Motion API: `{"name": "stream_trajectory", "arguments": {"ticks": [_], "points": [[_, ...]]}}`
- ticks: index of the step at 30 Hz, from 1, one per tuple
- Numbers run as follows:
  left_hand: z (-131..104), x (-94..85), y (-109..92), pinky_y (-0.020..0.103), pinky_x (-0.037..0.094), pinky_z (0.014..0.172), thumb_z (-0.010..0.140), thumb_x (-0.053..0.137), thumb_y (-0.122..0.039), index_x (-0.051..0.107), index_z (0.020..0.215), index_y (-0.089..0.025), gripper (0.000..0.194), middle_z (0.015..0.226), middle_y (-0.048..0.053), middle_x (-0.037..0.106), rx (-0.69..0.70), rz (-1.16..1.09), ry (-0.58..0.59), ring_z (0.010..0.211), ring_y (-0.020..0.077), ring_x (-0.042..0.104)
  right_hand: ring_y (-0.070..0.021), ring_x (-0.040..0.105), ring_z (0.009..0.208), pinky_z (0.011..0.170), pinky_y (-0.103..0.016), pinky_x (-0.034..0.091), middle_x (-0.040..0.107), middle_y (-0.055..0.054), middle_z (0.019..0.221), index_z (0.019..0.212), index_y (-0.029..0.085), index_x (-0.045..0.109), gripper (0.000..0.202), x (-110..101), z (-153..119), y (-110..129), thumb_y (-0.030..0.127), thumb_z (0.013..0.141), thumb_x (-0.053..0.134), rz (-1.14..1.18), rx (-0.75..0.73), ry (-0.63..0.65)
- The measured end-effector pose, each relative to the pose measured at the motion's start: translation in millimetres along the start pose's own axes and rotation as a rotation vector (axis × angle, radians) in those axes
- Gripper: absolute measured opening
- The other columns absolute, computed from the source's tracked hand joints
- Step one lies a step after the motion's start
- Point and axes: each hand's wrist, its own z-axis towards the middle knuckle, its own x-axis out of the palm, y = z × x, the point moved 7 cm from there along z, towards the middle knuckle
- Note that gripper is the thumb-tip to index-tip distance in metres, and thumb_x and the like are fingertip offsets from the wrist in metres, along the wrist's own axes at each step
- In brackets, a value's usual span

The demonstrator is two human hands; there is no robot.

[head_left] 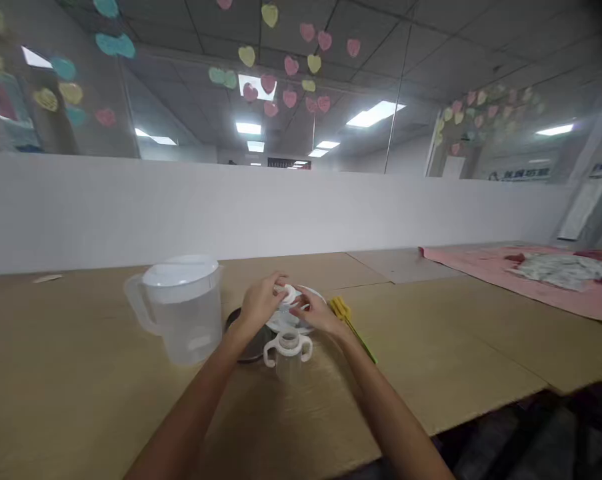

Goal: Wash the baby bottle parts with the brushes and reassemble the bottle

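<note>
One desk (181, 427) carries every item I list; its back edge runs along a white wall. A pink cloth (461, 263) covers the back right corner, with a patterned fabric (555, 270) on top. Left of centre, a translucent pitcher (188, 327) stands upright, its handle toward the left edge.

To its right, a white plate (317, 293) lies beneath my hands, partly hidden by them. Clear items sit on it, too obscured for me to identify. A dark round dish (253, 348) is just beside the plate on the left, partly covered by my left forearm. A brush (341, 309) lies to the right of the plate, yellow head toward the back edge, green handle angled toward the near edge.

A clear bottle (289, 363) with two white handles stands upright, open end up, on the near side of the plate. Smallest is a white ring (289, 294), raised above the plate. My left hand (261, 301) has its fingers clamped on the ring. My right hand (319, 313) has bent fingers at the ring's right side; I cannot tell whether they grip it.
</note>
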Motion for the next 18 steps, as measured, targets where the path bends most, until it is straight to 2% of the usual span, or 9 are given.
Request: {"name": "stream_trajectory", "arguments": {"ticks": [3, 6, 9, 12, 15, 18], "points": [[-1.1, 7.7, -6.4, 0.025, 0.05, 0.072, 0.072, 0.057, -0.02, 0.061, 0.105, -0.021, 0.032, 0.097, 0.002, 0.069, 0.028, -0.095, 0.042, 0.079, 0.0159, 0.065, -0.0152, 0.058, 0.09, 0.078, -0.028, 0.048, 0.062, -0.004, 0.106, 0.123, 0.023, 0.049, 0.063, 2.6, 3.5, 7.9, 0.031, 0.064, 0.071, 0.133, -0.11, -0.004], [-2.0, 14.0, -9.5, 0.026, 0.05, 0.075, 0.072, 0.057, -0.019, 0.064, 0.099, -0.02, 0.028, 0.097, 0.003, 0.07, 0.039, -0.141, 0.074, 0.084, 0.0174, 0.065, -0.0175, 0.058, 0.097, 0.085, -0.031, 0.046, 0.062, -0.005, 0.11, 0.113, 0.021, 0.057, 0.053, -0.6, 4.6, 13.4, 0.034, 0.064, 0.071, 0.174, -0.195, -0.093], [-1.4, 14.2, -5.9, 0.026, 0.049, 0.078, 0.072, 0.057, -0.022, 0.064, 0.098, -0.018, 0.028, 0.099, 0.005, 0.069, 0.047, -0.2, 0.113, 0.087, 0.0182, 0.064, -0.0184, 0.06, 0.091, 0.08, -0.031, 0.048, 0.065, -0.006, 0.103, 0.105, 0.02, 0.06, 0.046, -2.6, 4.1, 16.5, 0.037, 0.064, 0.071, 0.13, -0.195, -0.191], [0.3, 4.6, 4.0, 0.026, 0.048, 0.08, 0.074, 0.057, -0.028, 0.063, 0.101, -0.019, 0.029, 0.103, 0.005, 0.068, 0.091, -0.246, 0.148, 0.092, 0.0177, 0.062, -0.0178, 0.06, 0.09, 0.075, -0.029, 0.049, 0.064, -0.006, 0.103, 0.102, 0.02, 0.061, 0.045, -0.7, 4.0, 23.0, 0.04, 0.064, 0.071, 0.077, -0.19, -0.256], [0.8, -4.8, 25.6, 0.027, 0.048, 0.074, 0.071, 0.06, -0.034, 0.063, 0.099, -0.018, 0.032, 0.098, 0.006, 0.067, 0.041, -0.058, 0.174, 0.089, 0.0204, 0.062, -0.017, 0.06, 0.085, 0.07, -0.028, 0.05, 0.064, -0.006, 0.101, 0.102, 0.019, 0.06, 0.047, -2.7, 4.6, 24.1, 0.042, 0.063, 0.07, 0.034, -0.14, -0.349], [-5.8, 8.7, 48.1, 0.026, 0.046, 0.062, 0.067, 0.062, -0.034, 0.066, 0.081, -0.016, 0.024, 0.08, 0.005, 0.069, -0.051, 0.143, 0.402, 0.072, 0.0204, 0.063, -0.0156, 0.06, 0.074, 0.066, -0.028, 0.049, 0.066, -0.005, 0.094, 0.101, 0.018, 0.06, 0.047, -7.6, 4.8, 18.8, 0.044, 0.062, 0.07, 0.028, -0.074, -0.426]]}}
